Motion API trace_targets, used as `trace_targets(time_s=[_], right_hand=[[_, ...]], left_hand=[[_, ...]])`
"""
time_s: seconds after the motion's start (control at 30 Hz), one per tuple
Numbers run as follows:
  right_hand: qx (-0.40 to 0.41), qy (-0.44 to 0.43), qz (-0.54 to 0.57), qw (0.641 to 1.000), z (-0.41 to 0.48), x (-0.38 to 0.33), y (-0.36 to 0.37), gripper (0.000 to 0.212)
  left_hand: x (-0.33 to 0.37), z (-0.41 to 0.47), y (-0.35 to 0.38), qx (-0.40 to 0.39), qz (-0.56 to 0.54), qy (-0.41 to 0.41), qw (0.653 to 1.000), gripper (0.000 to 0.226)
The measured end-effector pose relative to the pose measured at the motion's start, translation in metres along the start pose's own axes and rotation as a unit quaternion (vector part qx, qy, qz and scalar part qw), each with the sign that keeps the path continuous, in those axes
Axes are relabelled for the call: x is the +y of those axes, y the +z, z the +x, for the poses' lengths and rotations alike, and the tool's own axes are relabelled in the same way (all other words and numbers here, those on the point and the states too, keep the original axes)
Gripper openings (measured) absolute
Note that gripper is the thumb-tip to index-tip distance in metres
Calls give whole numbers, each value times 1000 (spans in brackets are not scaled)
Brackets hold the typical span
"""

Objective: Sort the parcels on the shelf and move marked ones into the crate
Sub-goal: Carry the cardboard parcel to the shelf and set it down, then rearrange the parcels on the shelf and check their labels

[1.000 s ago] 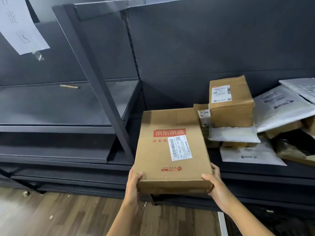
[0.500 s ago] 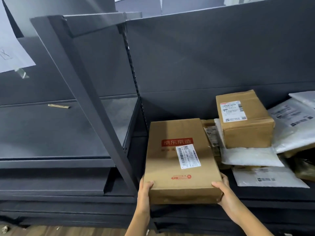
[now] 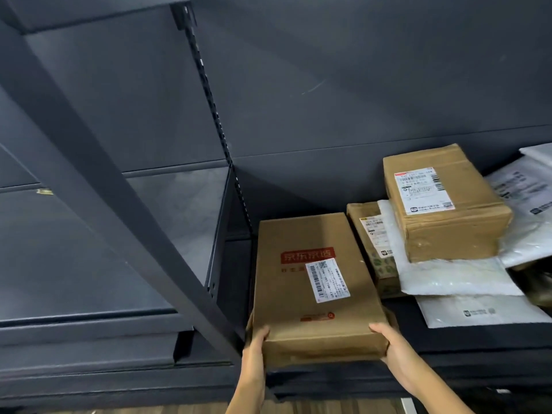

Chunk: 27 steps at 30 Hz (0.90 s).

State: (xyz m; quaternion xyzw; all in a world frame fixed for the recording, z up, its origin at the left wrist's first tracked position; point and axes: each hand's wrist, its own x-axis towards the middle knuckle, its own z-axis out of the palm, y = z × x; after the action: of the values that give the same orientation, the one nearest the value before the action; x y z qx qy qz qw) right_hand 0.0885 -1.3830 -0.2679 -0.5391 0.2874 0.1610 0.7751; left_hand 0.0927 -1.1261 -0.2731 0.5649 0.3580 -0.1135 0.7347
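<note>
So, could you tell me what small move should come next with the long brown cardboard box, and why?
Probably slide the long brown cardboard box further onto the dark metal shelf: left hand and right hand grip its near corners, and its near end seems to overhang the edge.

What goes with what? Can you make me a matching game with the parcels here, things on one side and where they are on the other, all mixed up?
Things
1. long box with the red logo
2. squat brown box
3. bubble bag
4. flat white bag

Where
A. stacked highest of all
B. lowest, at the front edge of the shelf
C. held at its near end by the left hand and right hand
D. pressed under the squat brown box

Pairs: 1-C, 2-A, 3-D, 4-B
</note>
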Motion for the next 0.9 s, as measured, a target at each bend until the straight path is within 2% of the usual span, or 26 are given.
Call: trace_targets(time_s=[0.2,0.37,0.6,0.9], right_hand=[[1,-22,-112,993,11,-4,-3,64],[1,-55,-211,976,12,-16,10,65],[-8,-66,-221,973,16,-28,18,64],[-24,-42,-237,970,19,-28,17,70]], left_hand=[[-6,11,6,1,83,54,995,35],[4,19,16,12,117,63,991,35],[11,34,20,29,168,72,983,45],[10,36,17,26,162,76,984,49]])
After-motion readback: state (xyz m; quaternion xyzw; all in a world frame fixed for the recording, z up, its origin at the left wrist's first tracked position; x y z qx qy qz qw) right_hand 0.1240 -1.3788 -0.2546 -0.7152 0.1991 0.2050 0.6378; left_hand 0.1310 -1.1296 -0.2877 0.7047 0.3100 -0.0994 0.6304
